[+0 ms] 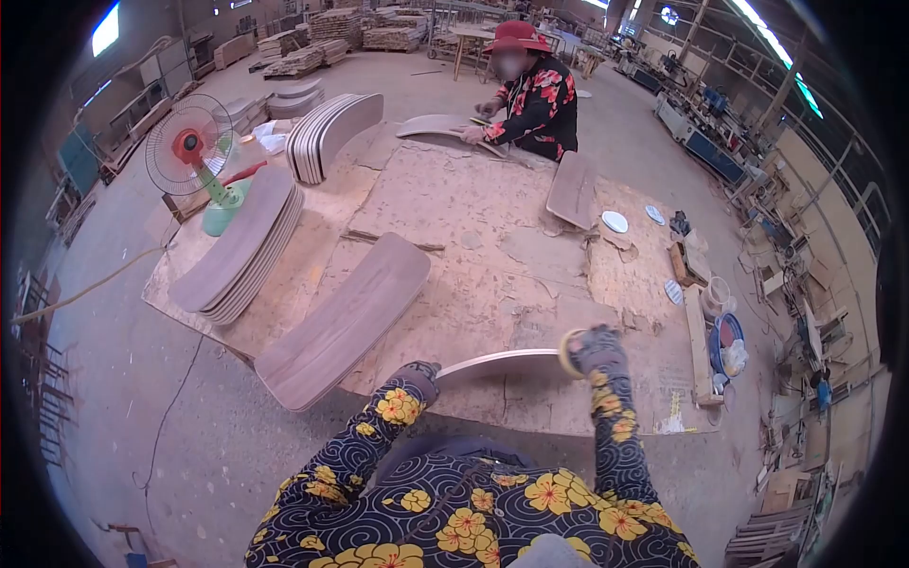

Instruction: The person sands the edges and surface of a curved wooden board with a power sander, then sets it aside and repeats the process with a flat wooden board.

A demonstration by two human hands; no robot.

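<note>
Close to my body, a curved wooden panel (502, 365) stands on its long edge at the near side of the worktable (454, 227), its pale upper edge arching upward. My left hand (418, 371), in a dark glove, is closed around the panel's left end. At the other end, my gloved right hand (597, 349) grips a round sanding disc (571, 354) with a yellowish rim, held against the panel's right end. Left of the panel, a wide flat curved board (346, 322) lies on the table, overhanging its near edge.
Stacked curved boards (241, 251) and upright curved boards (331, 133) stand at left, beside a fan (194, 156). Across the table a co-worker (540, 99) handles a curved board (440, 126). Another board (571, 189), round discs (614, 221) and a blue basin (729, 343) are at right.
</note>
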